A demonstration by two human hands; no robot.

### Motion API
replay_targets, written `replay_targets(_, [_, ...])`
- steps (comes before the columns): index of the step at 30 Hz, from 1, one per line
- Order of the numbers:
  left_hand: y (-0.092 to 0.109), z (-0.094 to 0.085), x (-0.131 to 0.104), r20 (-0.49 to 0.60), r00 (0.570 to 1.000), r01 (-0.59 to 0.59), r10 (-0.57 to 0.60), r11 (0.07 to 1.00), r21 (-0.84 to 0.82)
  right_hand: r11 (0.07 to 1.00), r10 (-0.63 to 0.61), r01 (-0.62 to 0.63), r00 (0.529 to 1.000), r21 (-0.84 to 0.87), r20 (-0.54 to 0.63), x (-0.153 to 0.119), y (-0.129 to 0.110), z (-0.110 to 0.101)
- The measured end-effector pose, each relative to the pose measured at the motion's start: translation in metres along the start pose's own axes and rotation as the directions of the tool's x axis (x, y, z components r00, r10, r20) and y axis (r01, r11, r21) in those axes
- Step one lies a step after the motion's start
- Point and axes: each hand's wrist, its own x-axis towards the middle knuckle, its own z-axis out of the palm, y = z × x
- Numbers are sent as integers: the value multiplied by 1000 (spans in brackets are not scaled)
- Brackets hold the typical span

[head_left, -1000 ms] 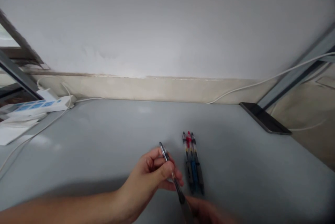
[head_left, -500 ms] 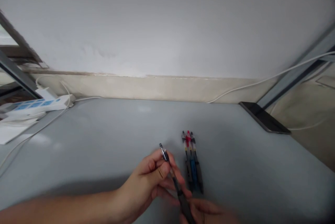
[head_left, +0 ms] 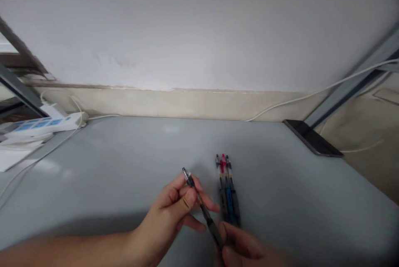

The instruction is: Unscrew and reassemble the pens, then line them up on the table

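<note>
A clear-barrelled pen (head_left: 204,212) with a black clip end and a dark grip slants between my two hands, its clip end pointing up and left. My left hand (head_left: 174,204) pinches it near the clip with thumb and fingers. At the pen's lower end, my right hand (head_left: 241,246) closes its fingers around the dark grip, slightly blurred; the tip is hidden there. Just beyond my right hand, three similar pens lie side by side on the grey table: a black one (head_left: 222,196), a red-topped one with a blue grip (head_left: 230,200), and another black one (head_left: 236,204).
At the far left of the table (head_left: 131,154) lies a white power strip (head_left: 46,125) with blue sockets and a trailing white cable. A dark phone-like slab (head_left: 313,138) rests at the right edge. Behind stands a pale wall (head_left: 199,42), with a white cable (head_left: 286,102) along it.
The held pen and my left hand have shifted slightly left. My right hand has risen a little along the grip, its fingers now showing more. The lying pens stay put.
</note>
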Motion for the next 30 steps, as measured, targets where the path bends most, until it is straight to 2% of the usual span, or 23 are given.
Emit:
replay_targets(4, [0, -1, -1, 57, 998, 42, -40, 999, -30, 1000, -1, 1, 1000, -9, 3, 5, 4, -1])
replay_targets(10, [-2, -1, -2, 111, 993, 51, -42, 995, -81, 998, 28, -31, 998, -54, -58, 12, 14, -7])
replay_targets(16, [-1, -2, -3, -7, 1000, 23, -24, 997, -70, 1000, 16, -16, 1000, 1, -24, 11, 11, -2])
replay_targets(23, [0, -1, -3, 13, 999, 39, -39, 999, -37, 1000, 25, -25, 998, 17, -51, 4, 7, 1])
replay_targets(30, [0, -3, -3, -28, 998, 53, -54, 998, -35, 998, 42, -41, 999, 48, -18, 6, 10, -1])
